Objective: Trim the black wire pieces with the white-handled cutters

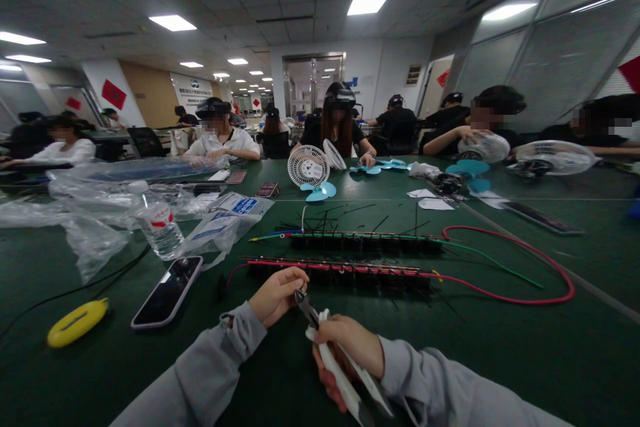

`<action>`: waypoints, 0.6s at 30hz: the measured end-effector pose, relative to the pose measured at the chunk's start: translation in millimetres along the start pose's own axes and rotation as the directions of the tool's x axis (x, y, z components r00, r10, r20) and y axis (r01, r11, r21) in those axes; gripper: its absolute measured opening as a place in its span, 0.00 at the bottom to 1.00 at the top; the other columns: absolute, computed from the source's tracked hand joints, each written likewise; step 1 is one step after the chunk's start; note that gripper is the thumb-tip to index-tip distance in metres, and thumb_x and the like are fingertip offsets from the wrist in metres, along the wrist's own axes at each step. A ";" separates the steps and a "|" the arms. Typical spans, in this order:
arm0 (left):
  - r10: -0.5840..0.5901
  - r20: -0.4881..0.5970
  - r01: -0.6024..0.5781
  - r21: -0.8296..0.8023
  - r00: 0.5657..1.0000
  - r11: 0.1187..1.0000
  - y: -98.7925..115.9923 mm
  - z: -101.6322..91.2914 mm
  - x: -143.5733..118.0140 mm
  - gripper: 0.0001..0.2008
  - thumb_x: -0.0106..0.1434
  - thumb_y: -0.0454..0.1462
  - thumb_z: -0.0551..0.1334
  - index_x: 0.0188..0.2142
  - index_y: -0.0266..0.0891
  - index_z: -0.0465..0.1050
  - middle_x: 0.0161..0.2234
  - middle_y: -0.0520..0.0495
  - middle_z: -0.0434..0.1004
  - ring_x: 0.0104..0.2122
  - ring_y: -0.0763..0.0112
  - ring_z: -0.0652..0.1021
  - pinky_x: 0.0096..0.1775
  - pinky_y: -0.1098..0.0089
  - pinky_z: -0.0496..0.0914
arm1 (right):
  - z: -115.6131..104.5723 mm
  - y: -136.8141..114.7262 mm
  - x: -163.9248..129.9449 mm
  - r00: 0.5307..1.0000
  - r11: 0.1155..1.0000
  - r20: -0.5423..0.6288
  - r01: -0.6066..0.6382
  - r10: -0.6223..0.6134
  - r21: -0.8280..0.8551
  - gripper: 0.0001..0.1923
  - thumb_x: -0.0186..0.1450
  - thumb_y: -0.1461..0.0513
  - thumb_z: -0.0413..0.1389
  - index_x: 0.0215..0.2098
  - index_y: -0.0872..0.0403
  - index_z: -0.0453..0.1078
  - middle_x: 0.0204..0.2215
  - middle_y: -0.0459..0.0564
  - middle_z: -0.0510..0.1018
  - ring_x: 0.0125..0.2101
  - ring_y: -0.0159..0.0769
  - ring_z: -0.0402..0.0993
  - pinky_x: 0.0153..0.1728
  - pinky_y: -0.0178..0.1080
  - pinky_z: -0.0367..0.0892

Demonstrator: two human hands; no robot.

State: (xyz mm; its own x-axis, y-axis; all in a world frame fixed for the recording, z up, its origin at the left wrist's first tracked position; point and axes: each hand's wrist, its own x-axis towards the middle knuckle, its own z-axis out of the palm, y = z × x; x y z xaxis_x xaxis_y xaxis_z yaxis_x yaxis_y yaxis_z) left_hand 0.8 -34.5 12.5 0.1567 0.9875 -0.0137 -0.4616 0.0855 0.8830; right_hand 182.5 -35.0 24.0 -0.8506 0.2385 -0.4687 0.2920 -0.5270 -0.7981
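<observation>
My right hand (350, 345) is wrapped around a pair of diagonal cutters (309, 310) with white handles. Their jaws point up and left, close to the fingertips of my left hand (278, 293). The left fingers are pinched together; whatever may be between them is too small to make out. Just beyond both hands lies a long black strip with a red cable (370, 271) running along it and several thin black ties sticking out. Behind that, a second strip carries a green wire (400, 236) and has more black tie tails around it.
A phone (168, 293), a yellow oval object (77, 323) and a water bottle (157, 223) stand or lie left, near clear plastic bags (85, 233). The red cable loops far right. Across the green table (480, 360), people sit among fan parts (309, 167).
</observation>
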 end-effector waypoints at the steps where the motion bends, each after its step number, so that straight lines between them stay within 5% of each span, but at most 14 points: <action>1: -0.001 0.003 0.001 -0.001 1.000 1.000 -0.2 -0.5 0.1 0.12 0.50 0.38 0.69 0.30 0.34 0.71 0.22 0.53 0.67 0.21 0.80 0.66 0.26 0.76 0.60 | 0.6 -0.3 0.1 1.000 1.000 -0.003 -0.006 0.006 0.002 0.13 0.49 0.58 0.43 0.16 0.58 0.61 0.10 0.50 0.64 0.12 0.35 0.64 0.13 0.39 0.64; 18: -0.008 0.026 0.008 -0.015 1.000 1.000 0.5 -0.6 0.0 0.11 0.50 0.38 0.69 0.30 0.34 0.70 0.21 0.53 0.66 0.21 0.80 0.65 0.26 0.76 0.58 | 4.1 -3.4 -0.7 0.999 1.000 -0.040 -0.008 0.007 -0.027 0.16 0.52 0.60 0.42 0.14 0.60 0.62 0.10 0.52 0.64 0.10 0.29 0.60 0.16 0.36 0.65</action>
State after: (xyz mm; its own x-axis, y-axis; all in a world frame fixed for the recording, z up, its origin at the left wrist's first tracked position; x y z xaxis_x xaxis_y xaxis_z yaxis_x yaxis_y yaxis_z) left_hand 0.0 -34.4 12.7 0.1829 0.9831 -0.0084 -0.4736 0.0956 0.8755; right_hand 180.3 -36.7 28.6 -0.8305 0.2673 -0.4887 0.3106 -0.5062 -0.8045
